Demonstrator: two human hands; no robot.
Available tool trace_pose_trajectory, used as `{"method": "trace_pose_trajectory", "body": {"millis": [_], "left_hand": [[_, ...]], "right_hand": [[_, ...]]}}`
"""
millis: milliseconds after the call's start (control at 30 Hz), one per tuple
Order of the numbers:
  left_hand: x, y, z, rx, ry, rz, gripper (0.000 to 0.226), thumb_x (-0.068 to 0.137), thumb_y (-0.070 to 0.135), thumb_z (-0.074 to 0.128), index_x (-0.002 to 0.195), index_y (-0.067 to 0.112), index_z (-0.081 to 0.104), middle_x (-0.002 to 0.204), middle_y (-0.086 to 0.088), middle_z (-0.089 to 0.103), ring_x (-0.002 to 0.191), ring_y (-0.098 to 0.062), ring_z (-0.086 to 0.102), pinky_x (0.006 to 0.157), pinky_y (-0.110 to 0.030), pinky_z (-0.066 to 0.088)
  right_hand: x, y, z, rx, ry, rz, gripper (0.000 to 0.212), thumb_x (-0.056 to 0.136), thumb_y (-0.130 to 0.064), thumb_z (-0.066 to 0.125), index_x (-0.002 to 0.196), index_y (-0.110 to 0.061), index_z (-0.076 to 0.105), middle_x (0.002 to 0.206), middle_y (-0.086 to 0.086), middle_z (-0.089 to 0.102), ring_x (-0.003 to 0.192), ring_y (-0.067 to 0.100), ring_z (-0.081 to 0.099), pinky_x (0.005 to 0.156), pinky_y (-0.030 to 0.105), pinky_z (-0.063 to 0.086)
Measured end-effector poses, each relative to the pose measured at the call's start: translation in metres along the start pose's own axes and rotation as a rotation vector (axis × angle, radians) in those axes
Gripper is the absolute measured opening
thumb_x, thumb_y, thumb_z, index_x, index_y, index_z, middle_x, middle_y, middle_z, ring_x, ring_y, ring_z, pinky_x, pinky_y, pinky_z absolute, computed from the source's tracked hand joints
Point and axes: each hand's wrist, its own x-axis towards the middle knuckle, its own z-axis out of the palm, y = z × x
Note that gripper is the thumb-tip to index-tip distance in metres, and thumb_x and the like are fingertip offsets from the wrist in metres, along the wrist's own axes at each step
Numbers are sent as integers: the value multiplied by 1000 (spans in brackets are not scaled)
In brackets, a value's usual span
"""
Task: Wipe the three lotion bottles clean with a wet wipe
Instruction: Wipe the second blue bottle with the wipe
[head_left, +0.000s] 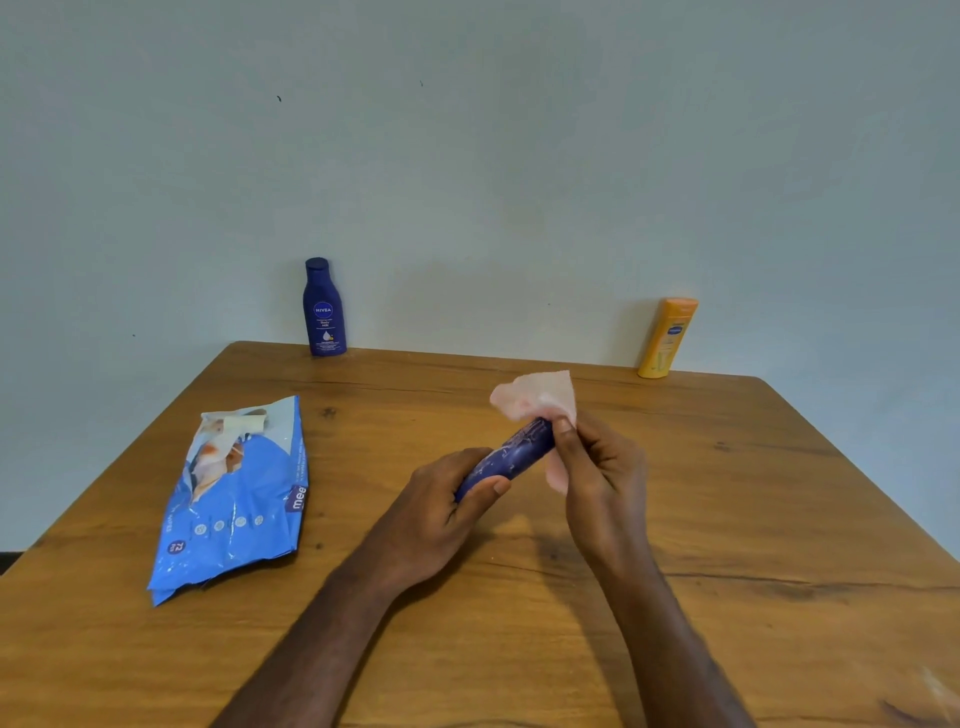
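Gripping the light, slippery blue bottle (511, 454) near its base, the left hand (441, 512) steadies it while the right hand (597, 467) pinches the limp wet wipe (537, 397) over its far end.

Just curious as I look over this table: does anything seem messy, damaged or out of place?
Only the wipes packet: it lies crumpled on the table, its flap peeled open. The blue bottle and yellow bottle stand upright by the wall. No spills show.
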Motion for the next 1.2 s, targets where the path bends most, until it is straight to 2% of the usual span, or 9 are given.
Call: {"method": "trace_pose_trajectory", "body": {"millis": [133, 233, 367, 500, 567, 700, 867, 1000, 1200], "left_hand": [[-4, 3, -5, -94, 5, -49, 27, 100, 58, 43, 114, 44, 61, 88, 13, 67, 78, -8, 62, 63, -19, 45], [-7, 10, -5, -258, -13, -108, 49, 98, 65, 40, 105, 26, 68, 83, 0, 67, 68, -11, 60, 61, -23, 46], [-6, 21, -4, -615, -90, -267, 66, 96, 62, 39, 111, 5, 67, 83, -10, 67, 65, -21, 58, 58, -30, 50], [-7, 25, -2, -926, -132, -264, 60, 99, 63, 37, 108, 17, 76, 102, -25, 60, 70, -26, 54, 55, -32, 50], [-7, 28, -1, -930, -145, -280, 57, 100, 59, 35, 106, 21, 77, 107, -25, 59, 71, -25, 54, 54, -32, 49], [-6, 27, 2, -860, -123, -287, 67, 97, 67, 38, 114, 12, 72, 94, -23, 62, 68, -28, 55, 58, -35, 50], [-3, 24, 6, -657, -44, -289, 68, 94, 65, 36, 111, 6, 66, 82, -13, 68, 65, -26, 60, 59, -36, 51], [-1, 27, 12, -427, 97, -212, 53, 97, 59, 38, 101, 14, 65, 76, -7, 67, 61, -19, 60, 56, -30, 50], [4, 21, 20, 72, 207, -79, 56, 95, 66, 32, 132, 30, 54, 100, 13, 64, 84, 0, 61, 68, -15, 48]], "right_hand": [[1, 2, -1, 94, -66, -60, 28, 100, -25, 54, 102, -9, 76, 89, -3, 74, 85, 11, 66, 74, 20, 48], [4, -7, -3, 591, 73, 209, 27, 85, -40, 73, 94, -15, 79, 87, 3, 72, 83, 14, 65, 72, 24, 54], [9, -13, -12, 1061, 258, 564, 34, 99, -26, 52, 125, -8, 65, 111, 16, 73, 102, 30, 70, 93, 44, 57], [10, -9, -9, 645, 457, 687, 24, 105, -27, 52, 116, -13, 68, 109, 11, 76, 100, 28, 73, 86, 46, 59], [6, -14, -2, 451, 417, 618, 22, 104, -27, 53, 109, -16, 71, 106, 9, 77, 104, 28, 72, 91, 46, 57], [1, -31, 10, 540, 213, 599, 32, 104, -28, 50, 113, -5, 71, 108, 21, 74, 96, 31, 69, 84, 45, 54], [-3, -28, 18, 570, 203, 605, 35, 104, -29, 49, 114, -3, 70, 106, 23, 72, 95, 35, 63, 80, 45, 53], [-3, -33, 20, 515, 183, 581, 30, 104, -26, 48, 110, -10, 73, 107, 15, 75, 104, 32, 70, 97, 50, 53], [-5, -32, 24, 497, 205, 622, 31, 105, -26, 46, 121, -14, 69, 113, 8, 75, 110, 24, 71, 94, 44, 57]]}}
